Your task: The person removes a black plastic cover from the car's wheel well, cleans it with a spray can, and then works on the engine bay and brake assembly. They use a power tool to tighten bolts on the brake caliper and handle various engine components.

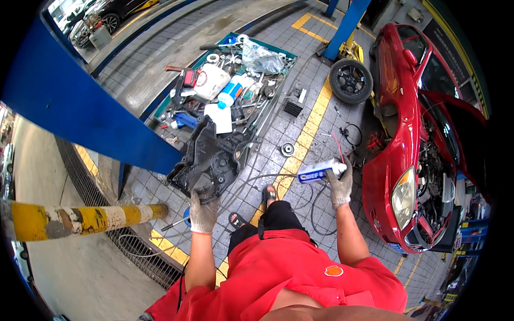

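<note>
My left hand (204, 211), in a grey-white knit glove, grips the lower edge of a large black engine cover (206, 158), which is tilted up beside a tray of tools (284, 59). My gloved right hand (341, 187) is closed around a white and blue spray can (316, 171), lying sideways in my grip with a thin red straw at its nozzle end. Small metal parts, a round pulley (287, 149) and hoses lie on the tiled floor between and beyond my hands.
A blue lift post (91, 112) and yellow-white bollard (85, 222) stand at left. A red car (396, 139) with exposed engine is at right, near a loose wheel (350, 80) and second post (345, 27). A black grate (107, 251) runs along the left.
</note>
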A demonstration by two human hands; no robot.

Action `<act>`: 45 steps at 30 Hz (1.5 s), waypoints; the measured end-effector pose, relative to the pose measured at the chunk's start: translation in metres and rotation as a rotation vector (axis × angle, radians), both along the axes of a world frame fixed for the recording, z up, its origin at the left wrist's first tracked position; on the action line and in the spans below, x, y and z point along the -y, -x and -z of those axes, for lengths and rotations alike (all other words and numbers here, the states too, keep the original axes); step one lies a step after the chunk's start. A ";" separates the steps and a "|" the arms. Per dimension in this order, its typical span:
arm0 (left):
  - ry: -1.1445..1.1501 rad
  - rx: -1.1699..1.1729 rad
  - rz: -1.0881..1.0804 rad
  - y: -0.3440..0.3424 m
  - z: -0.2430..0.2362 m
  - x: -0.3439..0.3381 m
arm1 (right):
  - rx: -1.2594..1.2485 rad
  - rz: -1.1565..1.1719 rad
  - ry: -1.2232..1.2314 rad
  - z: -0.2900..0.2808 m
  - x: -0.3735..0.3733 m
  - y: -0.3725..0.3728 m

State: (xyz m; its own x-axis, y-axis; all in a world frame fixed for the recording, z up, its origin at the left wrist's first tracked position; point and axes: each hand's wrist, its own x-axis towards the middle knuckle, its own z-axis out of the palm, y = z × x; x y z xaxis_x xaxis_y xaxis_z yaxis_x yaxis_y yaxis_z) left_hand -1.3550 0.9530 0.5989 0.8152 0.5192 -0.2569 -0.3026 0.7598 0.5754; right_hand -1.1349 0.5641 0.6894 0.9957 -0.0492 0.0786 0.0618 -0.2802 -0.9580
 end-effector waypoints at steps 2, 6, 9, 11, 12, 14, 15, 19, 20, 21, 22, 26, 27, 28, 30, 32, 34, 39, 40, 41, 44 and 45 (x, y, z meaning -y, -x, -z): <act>-0.036 -0.040 -0.030 -0.018 -0.011 0.001 | -0.011 -0.066 -0.043 -0.010 -0.031 -0.043; -0.076 -0.048 -0.171 -0.037 -0.014 -0.004 | 0.093 -0.173 -0.197 -0.023 -0.086 -0.156; -0.126 -0.096 -0.380 -0.056 -0.044 -0.007 | 0.121 -0.276 -0.223 -0.043 -0.129 -0.233; -0.118 -0.095 -0.490 -0.074 -0.069 -0.010 | 0.145 -0.357 -0.203 -0.039 -0.153 -0.280; -0.154 -0.087 -0.572 -0.092 -0.095 -0.002 | 0.161 -0.400 -0.182 -0.045 -0.171 -0.298; -0.235 0.029 -0.570 -0.058 -0.042 -0.018 | 0.224 -0.503 -0.166 -0.044 -0.199 -0.334; -0.237 0.033 -0.583 -0.061 -0.046 -0.009 | 0.265 -0.551 -0.140 -0.049 -0.216 -0.347; -0.271 -0.023 -0.662 -0.079 -0.044 0.012 | 0.363 -0.704 0.022 -0.065 -0.282 -0.391; -0.279 -0.038 -0.679 -0.083 -0.043 0.015 | 0.356 -0.721 0.027 -0.060 -0.300 -0.400; -0.205 -0.052 -0.769 -0.102 -0.051 0.018 | 0.315 -0.716 0.030 -0.060 -0.315 -0.406; -0.191 -0.050 -0.765 -0.110 -0.054 0.017 | 0.274 -0.712 0.022 -0.059 -0.332 -0.410; -0.196 -0.021 -0.759 -0.134 -0.064 0.007 | 0.322 -0.716 -0.058 -0.039 -0.394 -0.425; -0.196 -0.023 -0.761 -0.133 -0.061 0.001 | 0.300 -0.686 -0.108 -0.032 -0.407 -0.428; -0.194 -0.024 -0.765 -0.134 -0.060 -0.004 | 0.240 -0.637 -0.157 -0.023 -0.414 -0.426; -0.245 -0.014 -0.769 -0.150 -0.082 -0.004 | 0.120 -0.540 -0.264 -0.013 -0.427 -0.417; -0.279 0.025 -0.712 -0.139 -0.066 -0.020 | 0.092 -0.547 -0.095 0.013 -0.418 -0.418; -0.227 0.010 -0.719 -0.136 -0.070 -0.026 | -0.060 -0.523 -0.021 0.024 -0.400 -0.410; -0.184 0.019 -0.671 -0.129 -0.044 -0.044 | -0.083 -0.486 -0.033 0.025 -0.346 -0.387; -0.180 0.023 -0.660 -0.130 -0.037 -0.048 | -0.066 -0.481 -0.028 0.022 -0.333 -0.379; -0.136 0.019 -0.619 -0.131 -0.030 -0.052 | -0.043 -0.490 -0.021 0.024 -0.320 -0.374; 0.015 0.038 -0.587 -0.162 -0.031 -0.052 | -0.092 -0.531 -0.085 0.044 -0.273 -0.349; 0.012 0.075 -0.559 -0.167 -0.027 -0.054 | -0.169 -0.524 -0.096 0.046 -0.258 -0.333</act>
